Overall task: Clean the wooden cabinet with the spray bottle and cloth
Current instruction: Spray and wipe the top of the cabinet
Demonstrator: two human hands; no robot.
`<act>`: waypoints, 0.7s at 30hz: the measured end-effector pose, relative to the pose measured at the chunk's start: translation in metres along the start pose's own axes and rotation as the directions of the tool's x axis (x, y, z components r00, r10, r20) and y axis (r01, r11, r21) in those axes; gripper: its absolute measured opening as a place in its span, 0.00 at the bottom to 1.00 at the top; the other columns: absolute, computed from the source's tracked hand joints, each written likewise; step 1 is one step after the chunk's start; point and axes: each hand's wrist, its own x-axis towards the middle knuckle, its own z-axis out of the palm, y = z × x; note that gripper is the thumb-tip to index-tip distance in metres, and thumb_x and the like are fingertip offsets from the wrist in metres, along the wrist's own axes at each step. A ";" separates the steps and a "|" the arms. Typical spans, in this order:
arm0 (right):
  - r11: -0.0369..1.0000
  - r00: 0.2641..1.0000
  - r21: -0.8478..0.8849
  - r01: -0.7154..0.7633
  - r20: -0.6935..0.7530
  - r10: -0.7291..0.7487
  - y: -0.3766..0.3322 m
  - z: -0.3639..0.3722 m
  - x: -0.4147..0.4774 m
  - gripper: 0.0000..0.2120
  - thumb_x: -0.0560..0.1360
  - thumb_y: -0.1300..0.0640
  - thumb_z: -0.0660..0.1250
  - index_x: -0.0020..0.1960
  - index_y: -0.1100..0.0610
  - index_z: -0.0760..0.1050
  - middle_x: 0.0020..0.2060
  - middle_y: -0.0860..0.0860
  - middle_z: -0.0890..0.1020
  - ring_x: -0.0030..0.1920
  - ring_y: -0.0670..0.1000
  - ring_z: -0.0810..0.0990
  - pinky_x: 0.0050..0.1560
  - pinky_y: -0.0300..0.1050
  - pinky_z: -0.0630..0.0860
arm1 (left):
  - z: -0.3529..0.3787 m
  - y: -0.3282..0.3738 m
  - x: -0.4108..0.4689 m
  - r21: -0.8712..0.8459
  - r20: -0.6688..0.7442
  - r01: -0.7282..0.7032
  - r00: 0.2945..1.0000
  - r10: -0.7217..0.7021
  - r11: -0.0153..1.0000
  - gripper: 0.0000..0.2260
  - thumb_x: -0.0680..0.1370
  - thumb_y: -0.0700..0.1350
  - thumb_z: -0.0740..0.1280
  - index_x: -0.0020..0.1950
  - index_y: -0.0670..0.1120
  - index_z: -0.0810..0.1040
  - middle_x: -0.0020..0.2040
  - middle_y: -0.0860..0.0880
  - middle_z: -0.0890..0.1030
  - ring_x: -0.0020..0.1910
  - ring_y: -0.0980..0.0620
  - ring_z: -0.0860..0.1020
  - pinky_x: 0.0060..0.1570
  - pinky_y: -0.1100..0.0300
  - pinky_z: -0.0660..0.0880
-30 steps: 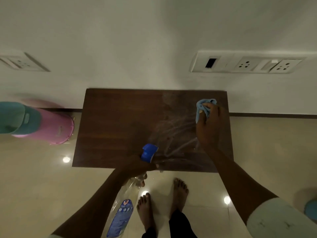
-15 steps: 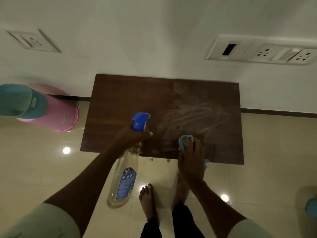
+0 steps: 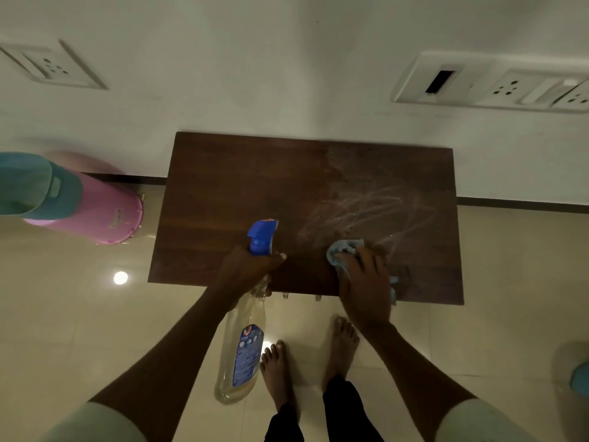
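Note:
The dark wooden cabinet [image 3: 242, 193] stands against the white wall, seen from above; its right half carries pale wet streaks. My left hand [image 3: 245, 272] grips the neck of a clear spray bottle [image 3: 242, 349] with a blue trigger head, held over the cabinet's front edge, the body hanging down toward the floor. My right hand [image 3: 363, 282] presses a light blue cloth [image 3: 342, 248] onto the cabinet top near the front right, fingers spread over the cloth.
A pink bin with a teal lid [image 3: 83, 208] stands on the floor left of the cabinet. Socket panels [image 3: 497, 86] are on the wall behind. My bare feet [image 3: 306, 362] stand on the glossy tiled floor in front.
My right hand with the cloth swept from the back right of the top to the front edge. The left hand lifted the spray bottle slightly over the cabinet's front.

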 end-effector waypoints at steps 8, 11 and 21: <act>0.859 0.856 0.210 0.466 0.136 -0.498 -0.049 0.026 0.003 0.15 0.74 0.61 0.67 0.60 0.54 0.76 0.63 0.53 0.77 0.68 0.51 0.69 0.70 0.51 0.66 | -0.009 0.016 0.012 -0.063 -0.037 0.011 0.999 -0.013 0.998 0.07 0.73 0.46 0.70 0.45 0.49 0.72 0.39 0.44 0.77 0.36 0.49 0.77 0.35 0.56 0.76; 0.869 0.840 0.167 0.467 0.222 -0.494 -0.035 0.010 0.065 0.22 0.79 0.62 0.60 0.72 0.52 0.65 0.74 0.53 0.63 0.75 0.53 0.57 0.76 0.54 0.49 | -0.009 0.023 0.020 -0.113 -0.015 0.045 0.999 -0.047 0.993 0.09 0.72 0.45 0.71 0.46 0.49 0.72 0.37 0.44 0.77 0.35 0.48 0.77 0.35 0.54 0.77; 0.710 0.641 0.122 0.693 0.345 -0.685 -0.015 0.015 0.028 0.22 0.77 0.57 0.57 0.71 0.54 0.66 0.75 0.54 0.61 0.77 0.55 0.50 0.75 0.54 0.55 | -0.004 0.045 0.051 -0.093 -0.047 0.124 0.991 -0.129 0.988 0.13 0.71 0.47 0.72 0.49 0.45 0.72 0.37 0.44 0.77 0.35 0.48 0.78 0.38 0.51 0.78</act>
